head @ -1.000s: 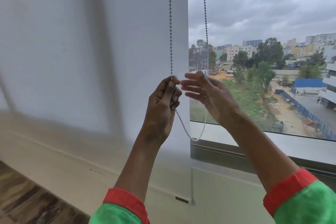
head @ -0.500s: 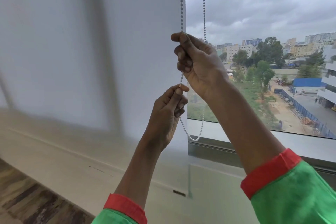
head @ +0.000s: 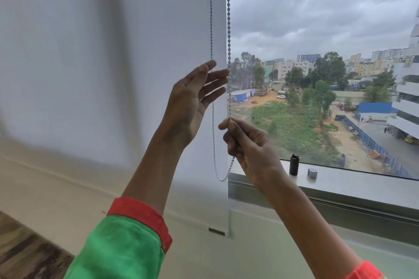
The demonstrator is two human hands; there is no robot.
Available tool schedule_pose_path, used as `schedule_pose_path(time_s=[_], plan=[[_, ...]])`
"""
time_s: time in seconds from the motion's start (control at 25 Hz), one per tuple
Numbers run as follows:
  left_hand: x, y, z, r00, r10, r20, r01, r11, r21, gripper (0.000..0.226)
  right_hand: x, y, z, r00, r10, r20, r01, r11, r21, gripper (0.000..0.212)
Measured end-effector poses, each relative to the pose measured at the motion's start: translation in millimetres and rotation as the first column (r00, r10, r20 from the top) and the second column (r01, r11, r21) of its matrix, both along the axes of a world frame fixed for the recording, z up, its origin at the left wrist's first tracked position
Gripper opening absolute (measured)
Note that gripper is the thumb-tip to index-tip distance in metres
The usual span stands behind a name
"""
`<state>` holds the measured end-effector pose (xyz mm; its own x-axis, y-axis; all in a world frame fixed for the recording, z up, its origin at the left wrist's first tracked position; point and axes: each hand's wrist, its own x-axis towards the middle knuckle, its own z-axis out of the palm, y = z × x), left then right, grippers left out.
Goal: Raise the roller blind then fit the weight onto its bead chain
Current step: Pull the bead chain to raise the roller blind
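The white roller blind (head: 102, 56) hangs down over the left part of the window. Its bead chain (head: 212, 124) falls in two strands along the blind's right edge and loops just above the sill. My right hand (head: 247, 142) pinches the right strand between thumb and forefinger, low on the chain. My left hand (head: 195, 99) is raised higher beside the left strand, palm open and fingers spread, gripping nothing. A black cylindrical weight (head: 294, 164) stands upright on the sill to the right of my right hand, with a small silver cap (head: 312, 173) next to it.
The grey window sill (head: 362, 186) runs along the bottom right under the glass. Beyond the glass lie buildings, trees and a cloudy sky. The blind's bottom end (head: 216, 230) reaches below sill level. Wooden flooring (head: 25, 251) shows at the lower left.
My right hand has come down from high on the chain to a low pinch. My left hand has let go of the chain and risen, now open.
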<state>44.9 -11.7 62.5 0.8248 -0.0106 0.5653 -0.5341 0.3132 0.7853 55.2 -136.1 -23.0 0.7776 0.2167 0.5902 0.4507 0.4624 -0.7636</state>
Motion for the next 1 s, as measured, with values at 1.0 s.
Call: schedule_pose_path(time_s=[1.0], plan=[[-23, -15, -55, 0.995, -0.043, -0.087, 0.037, 0.997, -0.061, 0.031, -12, 19, 135, 0.995, -0.023, 0.099, 0.02, 0.999, 0.027, 0.022]])
